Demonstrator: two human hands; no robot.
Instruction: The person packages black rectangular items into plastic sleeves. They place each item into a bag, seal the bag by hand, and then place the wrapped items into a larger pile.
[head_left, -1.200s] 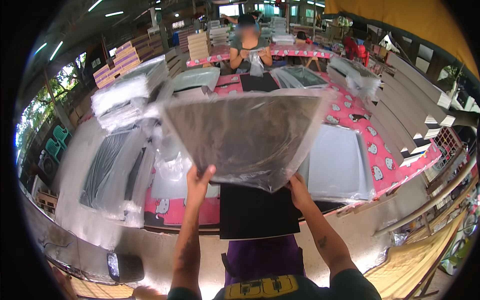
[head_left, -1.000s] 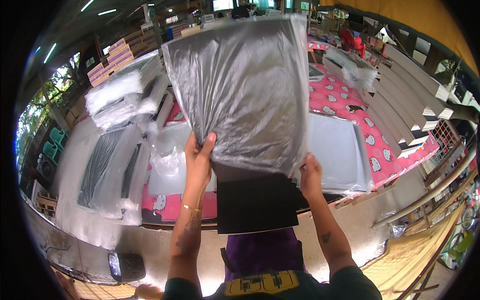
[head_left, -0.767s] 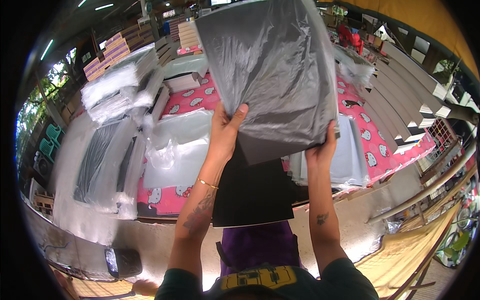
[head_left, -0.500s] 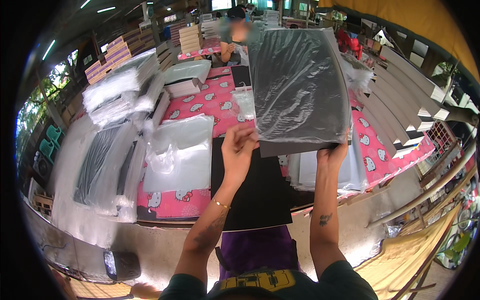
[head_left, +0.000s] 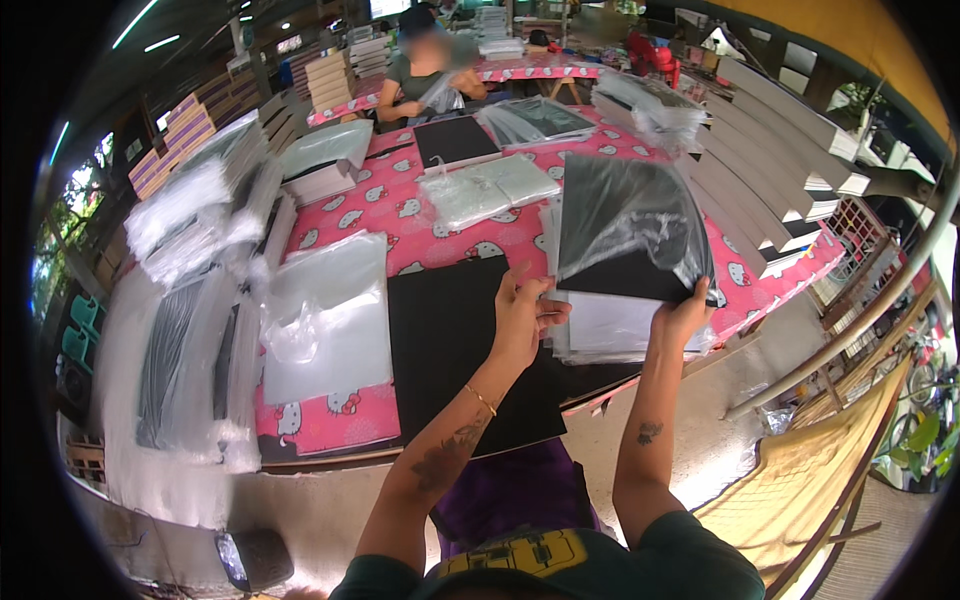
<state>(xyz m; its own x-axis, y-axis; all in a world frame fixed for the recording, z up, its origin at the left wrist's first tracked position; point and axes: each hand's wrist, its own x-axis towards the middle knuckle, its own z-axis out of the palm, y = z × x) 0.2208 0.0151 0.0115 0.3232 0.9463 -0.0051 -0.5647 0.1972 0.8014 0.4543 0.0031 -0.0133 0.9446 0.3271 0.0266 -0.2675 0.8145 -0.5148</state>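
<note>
A black board in a clear plastic sleeve (head_left: pixel 630 230) is tilted up above the right side of the table, its plastic creased and its lower black edge bare. My right hand (head_left: pixel 683 318) is closed on the lower right corner of it. Just off its lower left corner is my left hand (head_left: pixel 527 320), fingers apart and holding nothing that I can see. Under my left forearm lies a large black sheet (head_left: pixel 450 340) at the table's front edge. Below the held board, a stack of plastic-covered white sheets (head_left: pixel 610 335) shows in part.
Clear plastic sleeves (head_left: pixel 335 345) lie left on the pink patterned table (head_left: pixel 340 420), beside tall plastic-wrapped piles (head_left: pixel 190 350). A folded clear plastic packet (head_left: pixel 490 190) and a black board (head_left: pixel 455 140) lie farther back. Thick stacks (head_left: pixel 770 170) rise at right. Across the table sits a person (head_left: pixel 425 75) handling plastic.
The sleeved board has come down and to the right, uncovering the middle of the table. My left hand has moved right and its fingers have opened out. My right hand keeps its grip.
</note>
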